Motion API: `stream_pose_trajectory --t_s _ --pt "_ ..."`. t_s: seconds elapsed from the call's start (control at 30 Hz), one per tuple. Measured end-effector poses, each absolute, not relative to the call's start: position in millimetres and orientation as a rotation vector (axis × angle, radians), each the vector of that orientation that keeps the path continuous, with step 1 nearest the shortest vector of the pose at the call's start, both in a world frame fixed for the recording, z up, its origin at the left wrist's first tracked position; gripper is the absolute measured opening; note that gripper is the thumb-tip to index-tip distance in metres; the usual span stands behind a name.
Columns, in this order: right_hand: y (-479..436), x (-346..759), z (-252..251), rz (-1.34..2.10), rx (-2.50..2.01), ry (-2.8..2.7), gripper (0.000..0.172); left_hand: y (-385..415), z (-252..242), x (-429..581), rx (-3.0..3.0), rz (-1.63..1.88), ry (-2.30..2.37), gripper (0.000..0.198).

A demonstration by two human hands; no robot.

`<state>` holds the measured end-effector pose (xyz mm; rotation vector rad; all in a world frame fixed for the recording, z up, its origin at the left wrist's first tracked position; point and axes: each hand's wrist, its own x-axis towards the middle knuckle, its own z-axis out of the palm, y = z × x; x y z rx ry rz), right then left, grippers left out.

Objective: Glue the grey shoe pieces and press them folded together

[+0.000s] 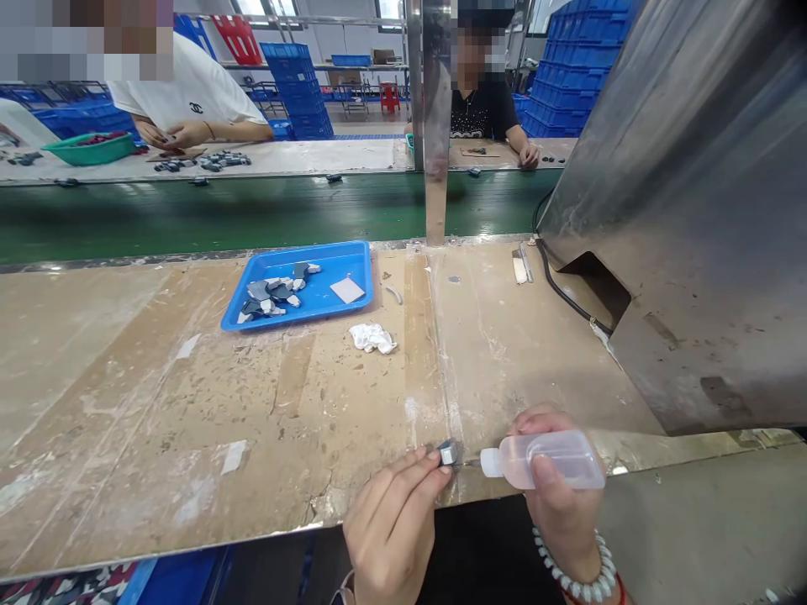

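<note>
Near the table's front edge my left hand (400, 512) pinches a small grey and white part (447, 454) between its fingertips. My right hand (555, 479) is wrapped round a translucent plastic squeeze bottle (577, 458), tilted onto its side. The bottle's white cap (490, 462) points left, and a thin nozzle runs from it to the small part. Whether the nozzle tip touches the part, I cannot tell. Farther back, a blue tray (303, 318) holds several similar grey and white parts (274, 294) and a pale flat card (347, 290).
A crumpled white tissue (371, 338) lies before the tray. A metal housing (681, 252) with a black cable (567, 294) stands at right. Beyond a metal post (435, 126), a green conveyor belt (252, 210) carries small parts. Two people work across it.
</note>
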<state>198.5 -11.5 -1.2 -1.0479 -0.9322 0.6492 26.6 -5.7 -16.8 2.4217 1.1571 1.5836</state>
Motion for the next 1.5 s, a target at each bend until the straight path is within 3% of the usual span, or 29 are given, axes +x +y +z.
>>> stream_pose_trajectory --t_s 0.33,1.03,1.37,1.5 --pt "-9.8 199.0 -2.3 0.509 -1.000 -1.161 0.016 -6.3 -19.3 27.3 2.405 1.661 1.136 0.030" --pt "-12.1 198.0 -8.5 0.596 -1.070 -1.038 0.021 -7.0 -22.5 28.8 2.387 1.678 1.185 0.034" --pt "-10.4 200.2 -3.5 0.656 -1.027 -0.740 0.027 -5.7 -20.2 26.8 2.406 1.715 1.142 0.026" --pt "-12.6 197.2 -8.5 0.564 -1.092 -0.794 0.027 -6.6 -11.0 22.8 2.483 1.548 1.033 0.021"
